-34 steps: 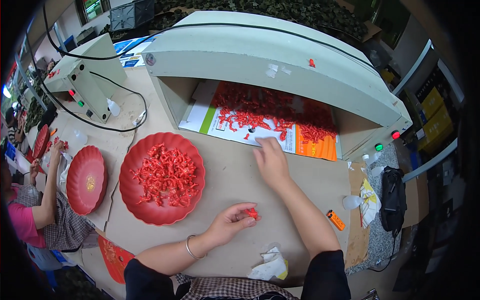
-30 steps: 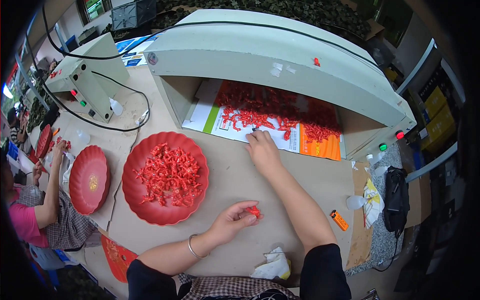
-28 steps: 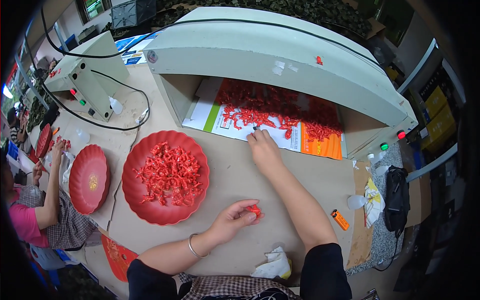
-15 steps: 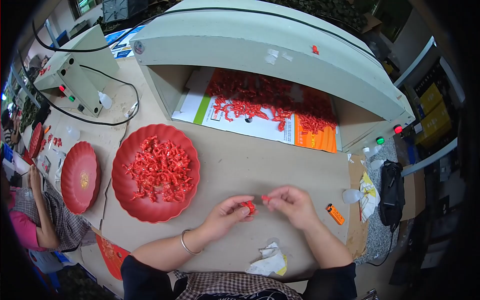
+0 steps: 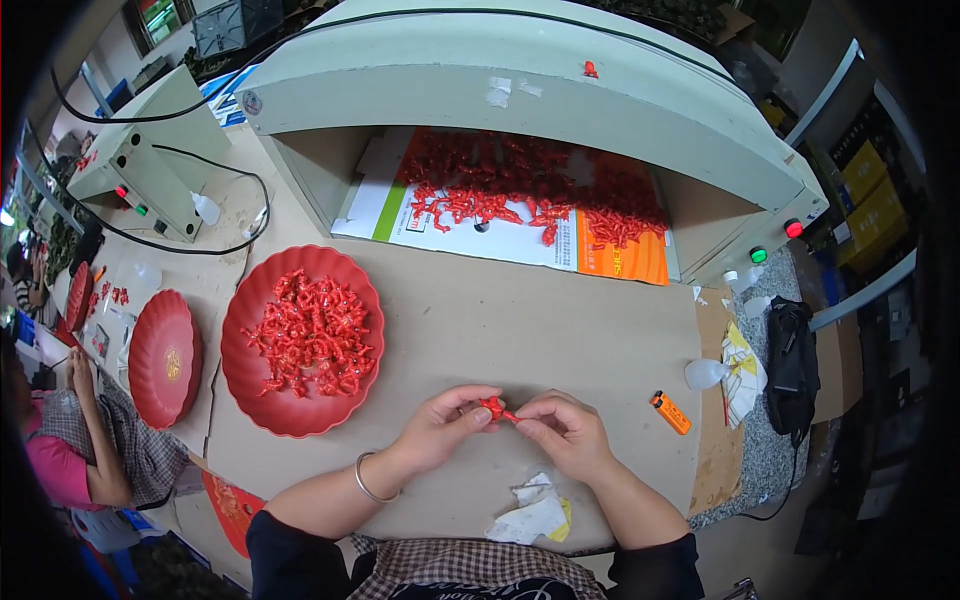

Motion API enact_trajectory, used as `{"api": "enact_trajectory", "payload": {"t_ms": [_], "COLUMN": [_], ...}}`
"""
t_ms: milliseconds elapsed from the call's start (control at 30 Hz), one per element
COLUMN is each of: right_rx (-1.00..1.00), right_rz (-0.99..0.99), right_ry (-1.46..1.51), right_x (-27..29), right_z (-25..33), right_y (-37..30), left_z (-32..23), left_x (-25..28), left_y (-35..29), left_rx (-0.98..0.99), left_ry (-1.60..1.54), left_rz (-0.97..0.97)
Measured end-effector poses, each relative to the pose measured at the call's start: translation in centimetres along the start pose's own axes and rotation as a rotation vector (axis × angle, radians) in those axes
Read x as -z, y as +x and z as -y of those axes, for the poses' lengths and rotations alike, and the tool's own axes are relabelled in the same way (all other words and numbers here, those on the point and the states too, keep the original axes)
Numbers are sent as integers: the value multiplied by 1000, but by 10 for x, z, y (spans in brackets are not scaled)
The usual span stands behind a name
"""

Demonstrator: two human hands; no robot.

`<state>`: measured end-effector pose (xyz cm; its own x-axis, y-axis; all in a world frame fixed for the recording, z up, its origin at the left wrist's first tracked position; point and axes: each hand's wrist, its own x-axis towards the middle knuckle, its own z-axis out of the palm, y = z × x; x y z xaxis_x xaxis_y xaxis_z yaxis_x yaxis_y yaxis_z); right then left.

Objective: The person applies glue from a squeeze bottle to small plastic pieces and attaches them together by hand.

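Observation:
A small glossy red plastic figurine is pinched between the thumb and fingers of my left hand. My right hand grips a tiny red piece by its thumb and fingertips, and that piece meets the figurine's right side. Whether the two are joined cannot be made out. To the left, a large red scalloped bowl holds a heap of similar red figurines. Beyond my hands, many loose red parts lie on a cardboard sheet under a pale arched housing.
The pale housing spans the far side, with a red figure on top. An orange lighter, a small translucent bottle and a black bag are at right. Crumpled paper lies near me. Another red bowl and a co-worker are at left.
My right hand has moved left and slightly down, bringing the tiny red piece against the figurine. My left hand stays nearly in place. The whole view has shifted a little.

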<state>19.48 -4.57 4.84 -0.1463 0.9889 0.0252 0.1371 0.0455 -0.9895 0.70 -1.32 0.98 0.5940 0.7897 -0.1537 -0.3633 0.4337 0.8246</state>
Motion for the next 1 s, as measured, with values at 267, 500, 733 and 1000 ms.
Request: {"api": "enact_trajectory", "payload": {"t_ms": [267,500,733,1000], "right_rx": [456,621,693,775], "right_rz": [-34,-67,-132,-131], "right_ry": [-502,-642,-570,-698], "right_x": [0,-4,-8,-6], "right_z": [-1,-8,-9,-11], "right_y": [5,6,6,4], "left_z": [-6,-6,-6,-6], "left_x": [1,5,7,3], "left_y": [0,2,4,6], "left_rx": [-164,-161,-265,-296], "left_ry": [340,392,500,514], "left_rz": [69,83,87,99]}}
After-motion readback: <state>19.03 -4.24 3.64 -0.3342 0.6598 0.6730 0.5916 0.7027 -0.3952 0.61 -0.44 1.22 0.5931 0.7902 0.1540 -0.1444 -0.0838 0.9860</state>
